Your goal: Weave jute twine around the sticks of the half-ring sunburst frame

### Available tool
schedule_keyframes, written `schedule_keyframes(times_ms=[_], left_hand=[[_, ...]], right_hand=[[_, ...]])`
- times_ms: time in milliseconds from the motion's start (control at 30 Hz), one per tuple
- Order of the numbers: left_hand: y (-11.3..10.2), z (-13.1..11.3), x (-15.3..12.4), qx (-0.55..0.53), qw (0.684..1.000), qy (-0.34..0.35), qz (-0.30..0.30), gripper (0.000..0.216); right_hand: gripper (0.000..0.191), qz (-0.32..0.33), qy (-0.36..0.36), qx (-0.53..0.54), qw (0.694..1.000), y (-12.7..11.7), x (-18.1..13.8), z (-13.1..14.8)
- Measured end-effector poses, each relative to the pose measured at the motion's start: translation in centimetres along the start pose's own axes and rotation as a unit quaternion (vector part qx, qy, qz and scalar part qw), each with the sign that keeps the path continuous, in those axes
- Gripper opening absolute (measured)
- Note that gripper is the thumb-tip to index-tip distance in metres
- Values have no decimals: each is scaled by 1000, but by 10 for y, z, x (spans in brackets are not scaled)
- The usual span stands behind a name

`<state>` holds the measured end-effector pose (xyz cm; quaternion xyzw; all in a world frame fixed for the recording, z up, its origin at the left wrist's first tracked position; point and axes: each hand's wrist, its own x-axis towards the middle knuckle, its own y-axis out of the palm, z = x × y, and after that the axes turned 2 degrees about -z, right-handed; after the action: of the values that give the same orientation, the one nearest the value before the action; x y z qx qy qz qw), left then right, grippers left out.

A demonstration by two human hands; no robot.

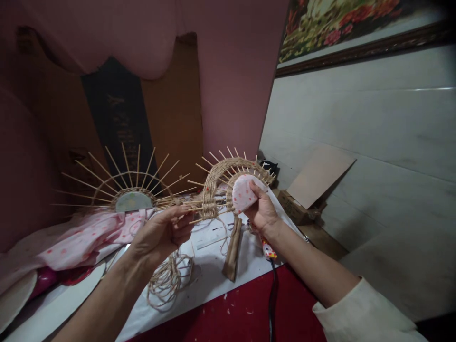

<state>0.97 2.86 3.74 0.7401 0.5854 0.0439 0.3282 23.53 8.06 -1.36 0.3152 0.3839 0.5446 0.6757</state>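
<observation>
Both my hands hold a half-round woven piece of twine and thin sticks above the table. My right hand grips its centre, a half disc covered in pink dotted cloth, with the thumb on the front. My left hand pinches the stick ends at the piece's lower left. Sticks fan out past a thick twine band. A loose twine strand hangs below the piece, and a twine bundle lies under my left hand. A second stick fan with a pale half-disc centre stands behind, on the left.
Pink dotted cloth lies heaped at the left. A wooden strip and a dotted tool with a black cord lie on the white sheet. Cardboard leans at the right wall.
</observation>
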Motion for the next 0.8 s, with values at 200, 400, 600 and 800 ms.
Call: schedule_keyframes(times_ms=[200,400,600,800], left_hand=[[1,2,0,32,997,71,-19,13],[2,4,2,134,976,123,-118,16],[0,5,4,253,948,138,-135,23],[-3,14,5,562,707,391,-178,11]], right_hand=[[26,-4,-16,-2,1000,1,3,3],[27,-3,-50,-10,999,-2,9,6],[29,18,-85,-32,996,-1,6,9],[31,24,-118,-52,991,8,-6,7]])
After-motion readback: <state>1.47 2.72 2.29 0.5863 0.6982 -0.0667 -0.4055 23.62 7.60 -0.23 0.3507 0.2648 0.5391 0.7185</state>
